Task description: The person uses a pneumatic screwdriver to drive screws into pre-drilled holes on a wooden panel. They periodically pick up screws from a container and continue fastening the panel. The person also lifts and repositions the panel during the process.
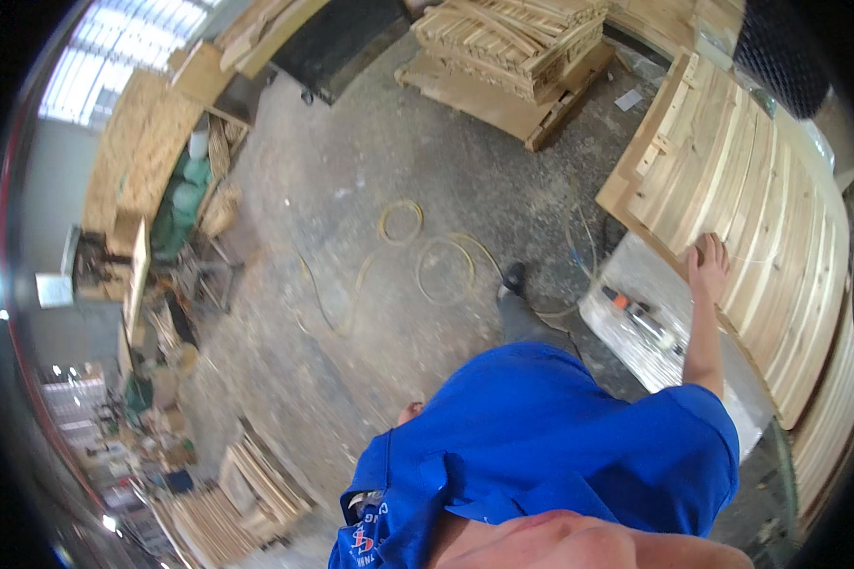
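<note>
1. The left hand (411, 412) barely shows beside the blue shirt (541, 427); I cannot tell its fingers' state.
2. The right hand (708, 272) rests at the left edge of a slatted wooden panel (759, 218), fingers slightly spread.
3. A power tool (638, 319) lies on a plastic-wrapped platform (633, 266), between its left edge and the panel.
4. Beyond, stacked wooden pieces (531, 47).

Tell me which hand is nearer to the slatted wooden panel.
Right. The right hand rests on the slatted wooden panel near its edge; the left hand, mostly hidden by the blue shirt, is away from it, on the body's other side.
</note>
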A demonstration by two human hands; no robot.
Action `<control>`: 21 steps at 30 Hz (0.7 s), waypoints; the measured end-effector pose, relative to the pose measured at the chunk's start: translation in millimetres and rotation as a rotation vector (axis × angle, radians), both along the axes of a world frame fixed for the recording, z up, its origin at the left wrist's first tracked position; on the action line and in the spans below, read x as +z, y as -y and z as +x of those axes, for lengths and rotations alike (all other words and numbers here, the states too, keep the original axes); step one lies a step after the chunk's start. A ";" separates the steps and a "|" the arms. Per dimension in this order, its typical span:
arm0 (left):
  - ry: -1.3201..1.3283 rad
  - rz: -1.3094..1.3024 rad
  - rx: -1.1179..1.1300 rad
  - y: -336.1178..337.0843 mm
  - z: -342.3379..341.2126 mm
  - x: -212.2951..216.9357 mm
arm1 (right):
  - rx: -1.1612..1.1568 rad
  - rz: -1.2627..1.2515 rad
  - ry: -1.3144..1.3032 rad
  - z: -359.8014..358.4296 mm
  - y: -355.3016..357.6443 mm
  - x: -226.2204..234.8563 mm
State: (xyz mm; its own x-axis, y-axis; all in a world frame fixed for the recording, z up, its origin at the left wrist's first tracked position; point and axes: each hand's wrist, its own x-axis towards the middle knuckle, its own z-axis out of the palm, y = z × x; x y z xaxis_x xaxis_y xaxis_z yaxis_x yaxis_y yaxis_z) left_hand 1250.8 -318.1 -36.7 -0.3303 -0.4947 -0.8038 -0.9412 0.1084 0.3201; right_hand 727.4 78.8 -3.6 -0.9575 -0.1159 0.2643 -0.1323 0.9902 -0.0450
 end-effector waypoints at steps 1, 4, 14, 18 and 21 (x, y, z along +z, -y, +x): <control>0.010 -0.014 -0.048 24.6 -19.9 7.3 | 0.025 -0.029 -0.018 -1.4 -1.3 -1.6; 0.043 -0.052 -0.191 94.2 -80.9 17.4 | 0.048 -0.133 -0.032 -8.3 1.0 -1.3; -0.425 -0.448 -0.205 270.3 -400.4 14.7 | 0.005 -0.186 0.027 -22.0 8.2 6.0; -0.416 -0.088 -0.209 285.3 -513.0 -22.4 | -0.111 -0.453 -0.059 -46.5 24.7 2.3; -0.405 -0.164 -0.466 287.4 -588.8 -37.6 | -0.149 -0.633 -0.145 -85.7 84.8 4.7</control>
State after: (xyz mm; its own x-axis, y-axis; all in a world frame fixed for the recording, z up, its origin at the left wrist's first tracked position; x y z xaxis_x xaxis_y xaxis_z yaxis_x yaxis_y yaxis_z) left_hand 662.0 -605.5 -74.3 -0.8025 -0.3318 -0.4958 -0.5910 0.5554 0.5850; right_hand 641.6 -6.0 1.1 -0.9010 0.2346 0.3649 -0.0447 0.7864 -0.6160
